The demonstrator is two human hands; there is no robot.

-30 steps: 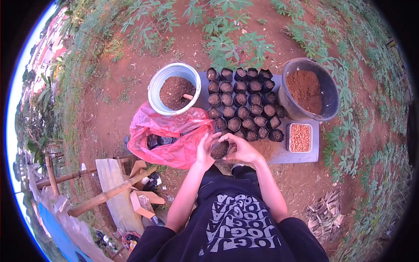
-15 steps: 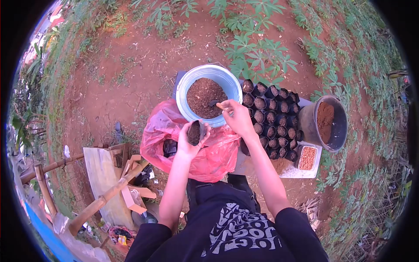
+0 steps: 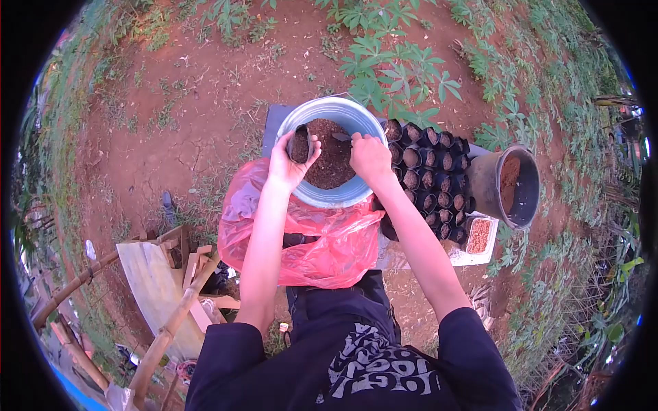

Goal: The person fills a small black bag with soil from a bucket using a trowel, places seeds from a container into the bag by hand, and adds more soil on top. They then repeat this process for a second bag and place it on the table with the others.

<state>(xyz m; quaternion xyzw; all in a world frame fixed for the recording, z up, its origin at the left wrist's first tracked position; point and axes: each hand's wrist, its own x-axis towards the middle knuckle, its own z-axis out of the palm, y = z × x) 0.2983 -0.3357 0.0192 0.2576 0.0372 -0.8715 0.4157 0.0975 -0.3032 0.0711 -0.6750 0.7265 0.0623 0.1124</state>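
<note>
My left hand (image 3: 289,164) is wrapped round a small black seedling bag (image 3: 300,146) with dark soil inside, held over the left side of a light blue bucket (image 3: 334,200). Crumbly brown soil (image 3: 329,172) lies in the bucket. Above its right side my right hand (image 3: 371,159) is closed on a small dark trowel (image 3: 340,137), whose handle is hidden in the fist. The trowel's blade points left, close to the soil; whether it touches is hard to tell. A pink plastic bag (image 3: 336,250) lies below the bucket, under my left forearm.
Right of the bucket, rows of soil-filled black seedling bags (image 3: 428,179) stand on a grey table (image 3: 274,127). Beyond them a tilted dark bucket (image 3: 485,192) holds reddish soil. A container of orange grains (image 3: 479,235) sits nearby. Bamboo poles (image 3: 164,335) stand at left.
My left hand has moved up with the seedling bag, from the bucket's near edge to over its left side. The right hand has shifted slightly up and now closes more tightly round the trowel.
</note>
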